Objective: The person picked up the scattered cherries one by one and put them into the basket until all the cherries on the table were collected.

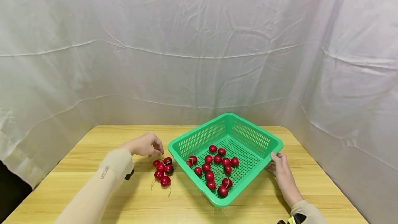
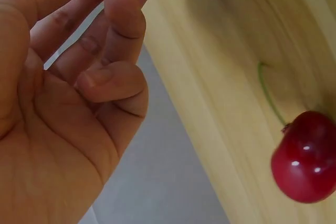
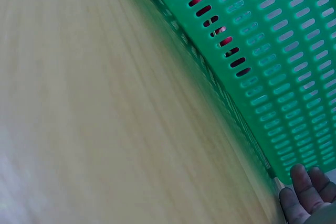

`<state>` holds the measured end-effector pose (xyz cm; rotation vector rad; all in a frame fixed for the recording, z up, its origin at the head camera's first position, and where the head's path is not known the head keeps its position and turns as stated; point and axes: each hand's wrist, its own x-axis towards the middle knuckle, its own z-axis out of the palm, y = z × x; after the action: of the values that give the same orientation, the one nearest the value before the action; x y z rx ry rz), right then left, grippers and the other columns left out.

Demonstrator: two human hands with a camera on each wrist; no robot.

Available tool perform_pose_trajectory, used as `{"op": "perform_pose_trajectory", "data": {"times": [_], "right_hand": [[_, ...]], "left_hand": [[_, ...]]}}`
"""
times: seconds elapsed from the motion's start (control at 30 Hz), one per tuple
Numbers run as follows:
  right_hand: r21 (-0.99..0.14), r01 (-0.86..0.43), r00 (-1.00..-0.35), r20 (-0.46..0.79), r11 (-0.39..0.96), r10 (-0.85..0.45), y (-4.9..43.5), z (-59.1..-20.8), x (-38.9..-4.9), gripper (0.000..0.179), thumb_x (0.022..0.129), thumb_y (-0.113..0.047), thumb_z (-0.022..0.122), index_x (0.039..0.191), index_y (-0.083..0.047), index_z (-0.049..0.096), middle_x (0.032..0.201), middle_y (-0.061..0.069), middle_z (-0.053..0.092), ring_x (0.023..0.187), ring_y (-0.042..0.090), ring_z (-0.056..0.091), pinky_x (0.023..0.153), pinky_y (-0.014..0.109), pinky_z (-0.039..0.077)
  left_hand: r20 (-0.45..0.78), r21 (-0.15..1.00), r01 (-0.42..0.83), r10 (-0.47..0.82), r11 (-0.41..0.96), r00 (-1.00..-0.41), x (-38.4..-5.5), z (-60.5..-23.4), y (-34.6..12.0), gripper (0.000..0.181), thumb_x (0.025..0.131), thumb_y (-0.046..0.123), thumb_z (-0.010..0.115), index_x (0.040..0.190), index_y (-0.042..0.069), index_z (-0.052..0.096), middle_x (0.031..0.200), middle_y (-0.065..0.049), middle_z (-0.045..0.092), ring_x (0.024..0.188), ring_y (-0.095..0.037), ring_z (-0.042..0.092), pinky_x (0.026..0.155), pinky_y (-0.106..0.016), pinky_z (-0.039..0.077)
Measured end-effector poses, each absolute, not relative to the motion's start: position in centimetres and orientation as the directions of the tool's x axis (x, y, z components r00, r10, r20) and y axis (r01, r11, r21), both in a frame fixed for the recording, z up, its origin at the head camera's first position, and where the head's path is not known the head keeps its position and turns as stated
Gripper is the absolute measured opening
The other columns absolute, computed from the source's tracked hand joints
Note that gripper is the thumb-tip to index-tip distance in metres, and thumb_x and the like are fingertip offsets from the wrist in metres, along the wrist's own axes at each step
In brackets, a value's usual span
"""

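A green plastic basket (image 1: 230, 141) with slotted walls stands at an angle on the table, several red cherries (image 1: 209, 176) lying inside. At its right corner my right hand (image 1: 283, 175) grips the rim, thumb on top and fingers beneath. These fingers (image 3: 307, 187) show beside the outer wall in the right wrist view. Left of the basket lies a small pile of cherries (image 1: 160, 167), some with green stems. My left hand (image 1: 145, 145) hovers just behind this pile, its fingers loosely bent downward. No cherry shows clearly in it; its fingertips are partly cut off in the left wrist view.
A light wood table (image 1: 102, 148) carries everything. Pale cloth (image 1: 199, 78) hangs behind it and along both sides. The basket's raised rim stands between the loose cherries and those inside.
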<state>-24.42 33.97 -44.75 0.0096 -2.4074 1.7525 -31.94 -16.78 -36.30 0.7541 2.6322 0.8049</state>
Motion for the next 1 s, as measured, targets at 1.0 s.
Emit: {"op": "perform_pose_trajectory", "data": {"times": [1.0], "right_hand": [[-0.946,-0.095,-0.988,0.128,0.311,0.086,34.0,-44.8,-24.5,0.064,0.117,-0.051,0.025,0.154,0.000,0.024,0.145,0.019,0.044,0.110,-0.004,0.058,0.097,0.012,0.050]], "left_hand": [[-0.156,0.509,0.382,0.519,0.772,-0.840,-31.2,-38.0,-16.2,0.011,0.091,0.001,0.078,0.088,0.012,0.080,0.080,0.004,0.072,0.077,-0.011,0.059,0.076,-0.029,0.051]]}}
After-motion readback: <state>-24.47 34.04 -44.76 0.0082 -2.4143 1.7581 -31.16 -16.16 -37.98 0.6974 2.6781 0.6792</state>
